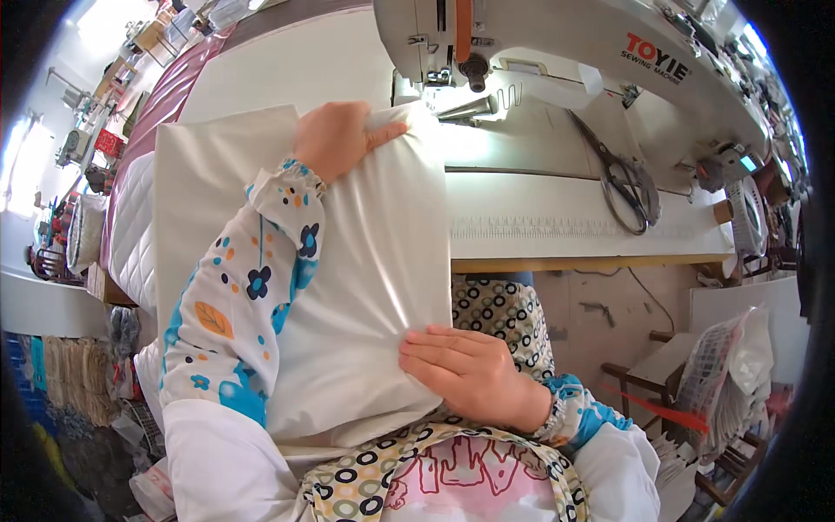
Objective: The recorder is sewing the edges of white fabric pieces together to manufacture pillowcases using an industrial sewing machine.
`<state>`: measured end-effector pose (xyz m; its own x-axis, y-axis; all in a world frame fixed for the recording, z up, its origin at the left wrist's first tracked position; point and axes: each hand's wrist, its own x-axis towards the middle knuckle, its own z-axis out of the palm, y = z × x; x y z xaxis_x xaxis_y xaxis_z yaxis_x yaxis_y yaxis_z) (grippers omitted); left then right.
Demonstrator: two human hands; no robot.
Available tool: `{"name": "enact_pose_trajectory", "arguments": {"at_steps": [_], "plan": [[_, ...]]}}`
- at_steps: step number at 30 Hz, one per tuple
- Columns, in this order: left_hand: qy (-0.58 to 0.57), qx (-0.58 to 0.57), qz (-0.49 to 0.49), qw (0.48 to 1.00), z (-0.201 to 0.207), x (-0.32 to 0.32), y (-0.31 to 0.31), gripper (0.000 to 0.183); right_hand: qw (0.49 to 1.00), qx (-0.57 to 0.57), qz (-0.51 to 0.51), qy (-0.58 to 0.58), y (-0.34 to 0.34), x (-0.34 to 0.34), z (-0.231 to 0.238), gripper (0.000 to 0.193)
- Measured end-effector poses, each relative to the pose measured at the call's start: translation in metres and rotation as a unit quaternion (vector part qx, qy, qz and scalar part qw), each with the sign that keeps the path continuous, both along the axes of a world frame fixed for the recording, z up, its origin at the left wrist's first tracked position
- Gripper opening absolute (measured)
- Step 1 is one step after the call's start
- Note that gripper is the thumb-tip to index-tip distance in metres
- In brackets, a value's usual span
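A large, glossy white sheet of leather-like fabric (365, 261) lies across the table edge and hangs toward my lap. My left hand (335, 139) is closed at its far edge, thumb pointing right toward the needle area of a sewing machine (565, 43); its other fingers are mostly hidden. At the sheet's near right side, my right hand (470, 374) grips the edge, fingers together on top and thumb out of sight. Creases fan out from those fingertips. The sheet's far right corner sits by the lit presser foot (435, 78).
Black-handled scissors (622, 178) lie on the machine bed, right of the sheet. A printed ruler scale (557, 228) runs along the table's front. Quilted white material (130, 235) and dark red material (178, 74) lie at the left. A wooden stool (657, 365) stands at the lower right.
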<state>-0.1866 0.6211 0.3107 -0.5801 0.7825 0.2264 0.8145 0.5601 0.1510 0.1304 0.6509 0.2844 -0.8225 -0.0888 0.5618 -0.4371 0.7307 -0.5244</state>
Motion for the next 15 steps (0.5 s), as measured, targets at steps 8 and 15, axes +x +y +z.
{"name": "enact_pose_trajectory", "arguments": {"at_steps": [8,15], "plan": [[0.005,0.017,-0.002,1.000,-0.002,-0.041,0.027,0.062,1.000,-0.020,-0.014,0.005,0.023,-0.038,0.001,0.028],[0.058,0.026,-0.028,0.998,-0.017,-0.091,0.052,0.055,1.000,0.011,-0.014,0.015,0.050,-0.069,0.005,0.029]]}}
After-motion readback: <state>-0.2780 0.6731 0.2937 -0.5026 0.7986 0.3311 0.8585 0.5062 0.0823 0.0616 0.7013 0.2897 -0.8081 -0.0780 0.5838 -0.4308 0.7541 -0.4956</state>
